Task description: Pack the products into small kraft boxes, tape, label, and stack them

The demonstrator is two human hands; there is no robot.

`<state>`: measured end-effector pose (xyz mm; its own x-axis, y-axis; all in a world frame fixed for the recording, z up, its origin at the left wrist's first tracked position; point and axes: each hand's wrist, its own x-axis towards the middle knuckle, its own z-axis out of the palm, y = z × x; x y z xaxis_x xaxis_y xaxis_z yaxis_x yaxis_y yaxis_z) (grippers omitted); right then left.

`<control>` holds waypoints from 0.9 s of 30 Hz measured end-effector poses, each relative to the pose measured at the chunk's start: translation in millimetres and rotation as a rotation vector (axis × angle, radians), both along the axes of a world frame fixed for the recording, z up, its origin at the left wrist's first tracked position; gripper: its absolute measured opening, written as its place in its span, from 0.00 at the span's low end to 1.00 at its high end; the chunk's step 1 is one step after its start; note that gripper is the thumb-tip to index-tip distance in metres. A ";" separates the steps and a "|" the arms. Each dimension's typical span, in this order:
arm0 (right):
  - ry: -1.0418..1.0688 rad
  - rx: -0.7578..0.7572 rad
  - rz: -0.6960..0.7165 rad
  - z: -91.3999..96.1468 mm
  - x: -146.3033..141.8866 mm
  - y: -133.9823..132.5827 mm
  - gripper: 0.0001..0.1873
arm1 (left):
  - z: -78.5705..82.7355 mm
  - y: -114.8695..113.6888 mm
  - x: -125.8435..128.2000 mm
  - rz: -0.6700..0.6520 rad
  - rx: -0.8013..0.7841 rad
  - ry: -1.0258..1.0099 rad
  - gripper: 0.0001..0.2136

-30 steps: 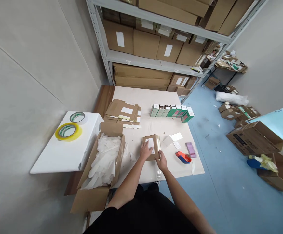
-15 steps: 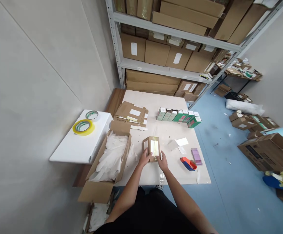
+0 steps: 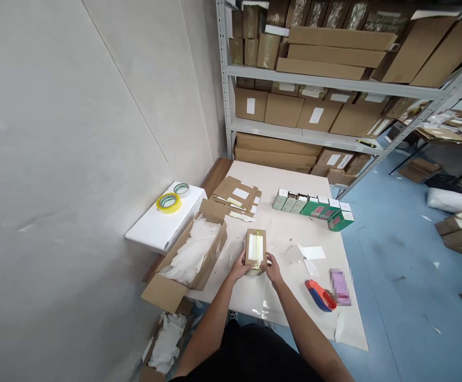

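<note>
Between my two hands is a small cardboard box, with a white label and yellowish clear tape running over its top. My left hand grips its left side near the front corner. On the opposite side, my right hand presses against it with curled fingers. The box is close to the near part of the white-covered table; whether it rests on the surface I cannot tell. Just left stands an open carton holding white paper sheets. A red and blue tape dispenser lies to the right.
Flattened cardboard is piled behind the carton. Several green and white boxes form a row at the back right. A yellow tape roll lies on a white block by the wall. A metal shelf with cartons stands behind.
The small box has turned so its labelled top faces me more squarely, with both hands still on its sides. My view has shifted left, so the scene sits further right.
</note>
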<state>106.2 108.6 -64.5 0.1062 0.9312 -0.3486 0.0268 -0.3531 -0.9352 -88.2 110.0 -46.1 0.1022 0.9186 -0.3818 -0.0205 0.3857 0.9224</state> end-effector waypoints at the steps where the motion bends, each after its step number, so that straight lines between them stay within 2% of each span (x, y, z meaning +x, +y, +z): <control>1: 0.024 0.011 0.007 5.8 5.7 1.4 0.38 | 6.9 -3.3 3.8 0.020 0.012 0.005 0.51; 5: 0.099 0.055 0.078 28.6 29.4 6.9 0.40 | 30.9 -19.0 21.8 0.106 0.099 0.034 0.49; 9: 0.158 0.100 0.224 49.6 51.6 11.2 0.41 | 50.7 -36.9 40.5 0.207 0.153 0.089 0.48; 14: 0.242 0.106 0.407 80.5 62.8 7.0 0.40 | 82.0 -70.2 53.5 0.324 0.167 0.190 0.49; 20: 0.338 0.153 0.613 127.5 38.9 -12.7 0.38 | 127.2 -127.8 45.1 0.514 0.242 0.212 0.48; 24: 0.388 0.234 0.735 160.5 7.5 -32.2 0.37 | 152.6 -170.8 33.4 0.648 0.379 0.203 0.48; 27: 0.433 0.278 0.852 184.2 -24.5 -54.5 0.38 | 169.7 -211.8 21.2 0.771 0.467 0.235 0.48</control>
